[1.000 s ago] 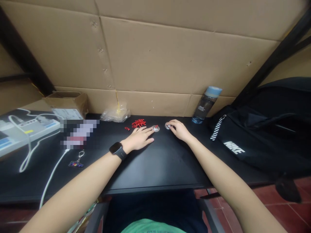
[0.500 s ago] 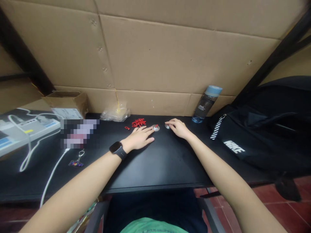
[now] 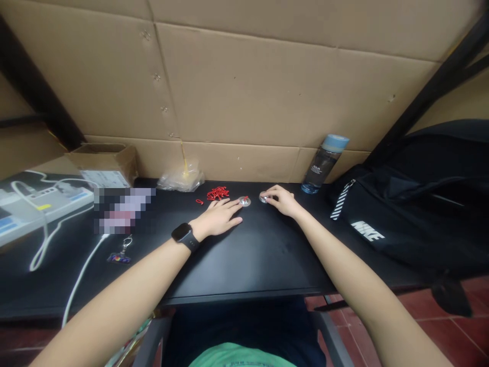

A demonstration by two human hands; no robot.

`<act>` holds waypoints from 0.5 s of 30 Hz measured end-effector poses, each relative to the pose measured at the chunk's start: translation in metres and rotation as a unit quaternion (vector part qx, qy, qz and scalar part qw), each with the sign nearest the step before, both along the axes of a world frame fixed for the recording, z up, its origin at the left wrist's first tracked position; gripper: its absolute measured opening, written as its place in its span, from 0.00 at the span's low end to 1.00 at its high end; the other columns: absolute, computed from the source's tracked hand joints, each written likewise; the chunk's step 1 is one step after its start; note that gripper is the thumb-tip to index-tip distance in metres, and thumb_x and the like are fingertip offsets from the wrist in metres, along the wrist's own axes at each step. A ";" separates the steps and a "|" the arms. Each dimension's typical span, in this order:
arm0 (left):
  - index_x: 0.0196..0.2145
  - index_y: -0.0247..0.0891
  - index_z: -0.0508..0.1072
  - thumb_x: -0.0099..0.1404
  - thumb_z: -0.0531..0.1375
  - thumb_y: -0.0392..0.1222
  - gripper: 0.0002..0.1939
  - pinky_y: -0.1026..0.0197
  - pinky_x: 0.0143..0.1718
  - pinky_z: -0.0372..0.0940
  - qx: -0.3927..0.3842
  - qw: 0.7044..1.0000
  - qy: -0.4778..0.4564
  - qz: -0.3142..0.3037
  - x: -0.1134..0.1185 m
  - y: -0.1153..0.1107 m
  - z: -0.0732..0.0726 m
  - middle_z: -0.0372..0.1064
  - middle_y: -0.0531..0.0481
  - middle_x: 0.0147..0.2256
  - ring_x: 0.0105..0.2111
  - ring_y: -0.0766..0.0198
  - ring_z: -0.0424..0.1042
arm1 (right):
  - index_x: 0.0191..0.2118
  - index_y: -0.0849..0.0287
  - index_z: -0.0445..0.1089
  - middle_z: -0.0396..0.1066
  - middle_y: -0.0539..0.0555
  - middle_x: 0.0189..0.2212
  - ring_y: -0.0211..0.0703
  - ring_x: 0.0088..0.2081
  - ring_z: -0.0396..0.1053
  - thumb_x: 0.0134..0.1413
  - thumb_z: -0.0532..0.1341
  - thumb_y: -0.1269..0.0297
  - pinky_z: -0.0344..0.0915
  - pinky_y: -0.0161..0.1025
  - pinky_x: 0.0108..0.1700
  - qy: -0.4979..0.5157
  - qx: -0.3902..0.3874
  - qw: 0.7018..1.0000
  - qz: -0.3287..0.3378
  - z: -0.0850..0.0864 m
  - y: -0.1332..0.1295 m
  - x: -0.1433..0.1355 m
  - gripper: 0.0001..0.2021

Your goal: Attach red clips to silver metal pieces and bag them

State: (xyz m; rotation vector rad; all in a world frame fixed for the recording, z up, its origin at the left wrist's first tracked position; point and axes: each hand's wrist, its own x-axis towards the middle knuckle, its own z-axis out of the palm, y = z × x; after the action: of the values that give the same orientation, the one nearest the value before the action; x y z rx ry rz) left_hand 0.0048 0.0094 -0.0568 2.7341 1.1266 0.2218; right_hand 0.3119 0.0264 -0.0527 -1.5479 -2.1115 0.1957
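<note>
The left hand (image 3: 217,218) lies flat, fingers spread, its fingertips at a shiny disc (image 3: 245,203) near red loops (image 3: 218,193) on a black table (image 3: 252,260); the right hand (image 3: 284,201) sets thumb and fingers narrowly at a second disc (image 3: 262,197), grip unclear.

Left hand (image 3: 219,217) spread flat, right hand (image 3: 281,200) pinching

Place: indoor makeshift workstation | cardboard-lined wall (image 3: 244,92) | black desktop (image 3: 252,260) | chair armrests (image 3: 333,340) | red floor tiles (image 3: 431,334)
</note>
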 end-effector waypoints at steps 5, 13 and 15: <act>0.72 0.56 0.52 0.74 0.47 0.63 0.33 0.32 0.65 0.48 0.004 1.000 -0.003 -0.005 0.000 0.001 -0.001 0.47 0.52 0.72 0.70 0.37 0.48 | 0.51 0.38 0.78 0.71 0.55 0.53 0.57 0.55 0.67 0.66 0.62 0.64 0.58 0.55 0.53 -0.049 -0.008 0.999 0.002 0.005 -0.004 -0.005 0.14; 0.72 0.55 0.49 0.74 0.45 0.64 0.33 0.32 0.66 0.47 0.010 1.000 -0.002 -0.003 -0.001 0.003 -0.006 0.47 0.53 0.72 0.70 0.38 0.47 | 0.53 0.39 0.77 0.72 0.56 0.53 0.57 0.55 0.68 0.69 0.58 0.60 0.58 0.54 0.53 -0.053 -0.024 0.998 -0.006 0.009 -0.003 -0.007 0.14; 0.72 0.56 0.49 0.74 0.45 0.65 0.33 0.33 0.67 0.47 0.010 1.000 -0.001 -0.003 -0.001 0.004 -0.007 0.47 0.53 0.72 0.70 0.39 0.47 | 0.53 0.40 0.77 0.74 0.56 0.52 0.56 0.53 0.69 0.69 0.59 0.59 0.58 0.52 0.52 -0.044 -0.022 0.999 -0.008 0.010 -0.003 -0.004 0.13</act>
State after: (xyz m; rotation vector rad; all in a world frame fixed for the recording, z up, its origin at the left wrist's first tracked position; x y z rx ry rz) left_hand 0.0033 0.0130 -0.0637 2.7548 1.1205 0.2360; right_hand 0.3074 0.0236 -0.0428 -1.6271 -2.1747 0.1728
